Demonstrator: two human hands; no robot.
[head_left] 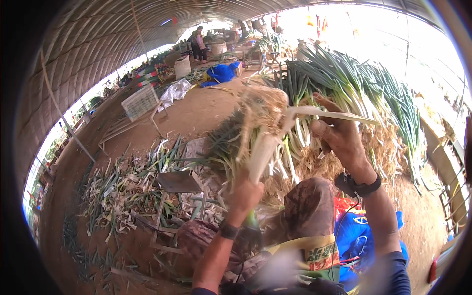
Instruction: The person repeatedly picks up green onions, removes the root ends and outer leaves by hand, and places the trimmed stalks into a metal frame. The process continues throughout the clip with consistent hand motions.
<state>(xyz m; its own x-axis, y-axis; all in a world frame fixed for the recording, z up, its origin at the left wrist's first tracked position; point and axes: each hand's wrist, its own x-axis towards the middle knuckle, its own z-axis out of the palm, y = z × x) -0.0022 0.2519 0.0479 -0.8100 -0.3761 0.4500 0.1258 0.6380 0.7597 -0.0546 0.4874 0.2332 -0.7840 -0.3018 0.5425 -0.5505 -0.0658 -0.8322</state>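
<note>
One white crate sits at 10 o'clock, contents too far off to tell. One leek is held up at centre: white stalk, tangled tan roots on top. Left hand is wrapped tight round the stalk; right hand at 2 o'clock pinches a peeled pale strip. Big leek pile sits behind.

Leek pile lies ahead right, trimmings left, crate beyond the trimmings
</note>
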